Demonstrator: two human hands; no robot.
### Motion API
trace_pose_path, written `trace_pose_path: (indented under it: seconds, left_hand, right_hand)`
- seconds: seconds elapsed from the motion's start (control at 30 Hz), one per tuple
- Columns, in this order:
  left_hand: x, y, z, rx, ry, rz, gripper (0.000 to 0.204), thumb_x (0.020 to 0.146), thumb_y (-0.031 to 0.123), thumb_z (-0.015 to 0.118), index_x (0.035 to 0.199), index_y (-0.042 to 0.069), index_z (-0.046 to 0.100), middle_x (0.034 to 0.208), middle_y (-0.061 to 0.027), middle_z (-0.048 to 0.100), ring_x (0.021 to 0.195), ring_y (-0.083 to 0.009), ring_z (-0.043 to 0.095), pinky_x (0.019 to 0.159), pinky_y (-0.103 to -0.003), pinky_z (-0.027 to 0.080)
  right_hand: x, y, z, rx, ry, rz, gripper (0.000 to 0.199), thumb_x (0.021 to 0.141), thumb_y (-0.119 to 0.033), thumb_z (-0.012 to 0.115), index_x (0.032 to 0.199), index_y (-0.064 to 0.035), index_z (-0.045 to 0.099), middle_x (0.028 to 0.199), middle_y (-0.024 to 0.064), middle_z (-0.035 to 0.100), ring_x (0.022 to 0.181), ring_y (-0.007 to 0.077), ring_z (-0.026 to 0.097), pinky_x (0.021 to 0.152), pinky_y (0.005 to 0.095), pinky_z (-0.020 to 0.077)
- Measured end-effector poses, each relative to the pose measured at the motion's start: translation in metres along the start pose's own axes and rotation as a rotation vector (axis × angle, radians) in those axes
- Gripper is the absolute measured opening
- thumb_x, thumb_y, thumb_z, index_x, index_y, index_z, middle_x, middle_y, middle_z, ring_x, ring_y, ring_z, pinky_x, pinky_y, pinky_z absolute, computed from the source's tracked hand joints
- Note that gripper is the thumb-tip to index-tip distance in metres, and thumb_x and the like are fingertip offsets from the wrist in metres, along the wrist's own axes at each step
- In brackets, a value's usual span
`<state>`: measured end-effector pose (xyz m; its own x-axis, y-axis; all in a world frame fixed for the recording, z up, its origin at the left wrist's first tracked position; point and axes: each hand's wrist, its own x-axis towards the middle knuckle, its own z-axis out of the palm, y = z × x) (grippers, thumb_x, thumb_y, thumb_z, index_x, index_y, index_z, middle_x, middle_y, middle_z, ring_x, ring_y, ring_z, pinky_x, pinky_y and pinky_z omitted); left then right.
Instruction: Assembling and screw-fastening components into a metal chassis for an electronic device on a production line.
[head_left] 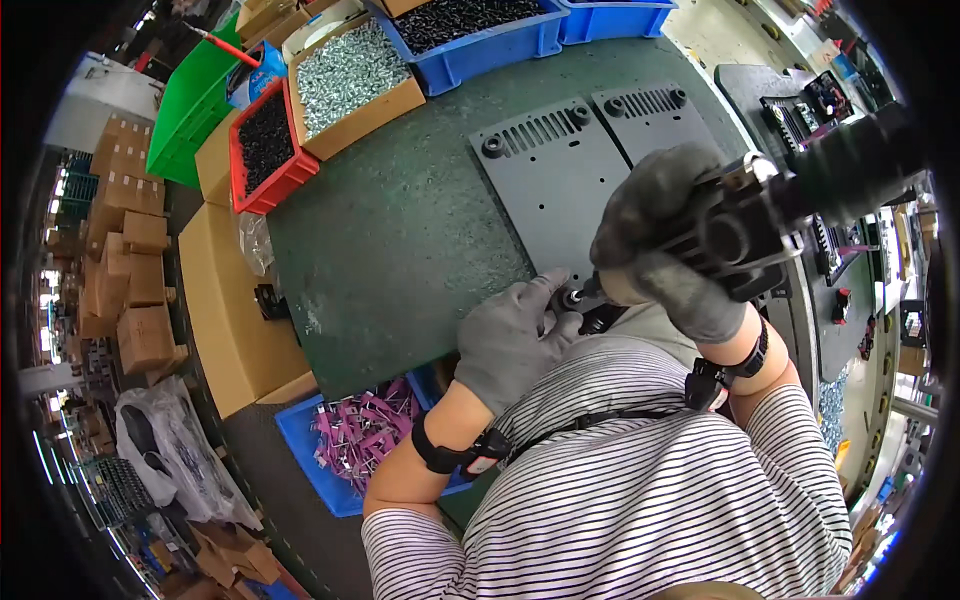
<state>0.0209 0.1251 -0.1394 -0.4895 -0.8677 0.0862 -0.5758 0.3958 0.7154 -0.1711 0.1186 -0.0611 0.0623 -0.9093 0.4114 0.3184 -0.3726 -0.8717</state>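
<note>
My right hand (665, 240), in a dark grey glove, is wrapped round a black power screwdriver (728, 238). Its tip points down and left to the near edge of a dark grey metal panel (545, 190). There my left hand (515, 335), gloved in grey, pinches a small round black foot (568, 300) between thumb and forefinger. The tip meets a bright metal spot in the foot's middle. A second slotted panel (655, 125) lies alongside, partly hidden by my right hand. Both panels have round black feet at their far corners.
Along the table's far edge stand a red bin of black parts (302, 172), a cardboard box of silvery fasteners (400, 105) and blue bins (480, 62). A blue bin (320, 480) with purple-handled pieces sits near left. An open carton (225, 300) flanks the green table (400, 250).
</note>
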Motion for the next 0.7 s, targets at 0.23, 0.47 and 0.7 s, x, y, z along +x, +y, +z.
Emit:
trace_pose_path:
  seconds: [0.23,0.47,0.7]
  left_hand:
    - [0.000,-0.006,0.005,0.112,-0.001,0.062,0.029,0.086,0.033,0.069,0.109,0.015,0.068,0.078,-0.0093,0.066,0.069,-0.0296,0.066,0.060,-0.042,0.052]
    - [0.001,-0.004,0.004,0.156,0.012,0.079,0.030,0.087,0.035,0.067,0.102,0.009,0.068,0.083,-0.0122,0.068,0.074,-0.0319,0.067,0.064,-0.043,0.053]
    - [0.007,-0.008,-0.002,0.121,-0.165,0.035,0.032,0.088,0.035,0.067,0.101,0.005,0.068,0.090,-0.0139,0.068,0.081,-0.0329,0.067,0.069,-0.042,0.053]
  right_hand:
    - [0.010,0.008,0.004,-0.191,-0.208,0.101,0.023,0.077,-0.005,0.070,0.096,-0.0024,0.059,0.083,0.0054,0.063,0.073,0.0138,0.064,0.064,0.0266,0.0521]
    - [0.018,0.021,0.007,-0.044,-0.087,0.186,0.015,0.074,-0.004,0.069,0.084,-0.0045,0.059,0.075,0.0010,0.059,0.068,0.0109,0.057,0.061,0.0259,0.0478]
    - [0.023,0.017,0.009,0.059,-0.198,0.217,0.023,0.076,-0.002,0.066,0.095,-0.0059,0.053,0.081,-0.0009,0.055,0.070,0.0072,0.053,0.063,0.0243,0.0463]
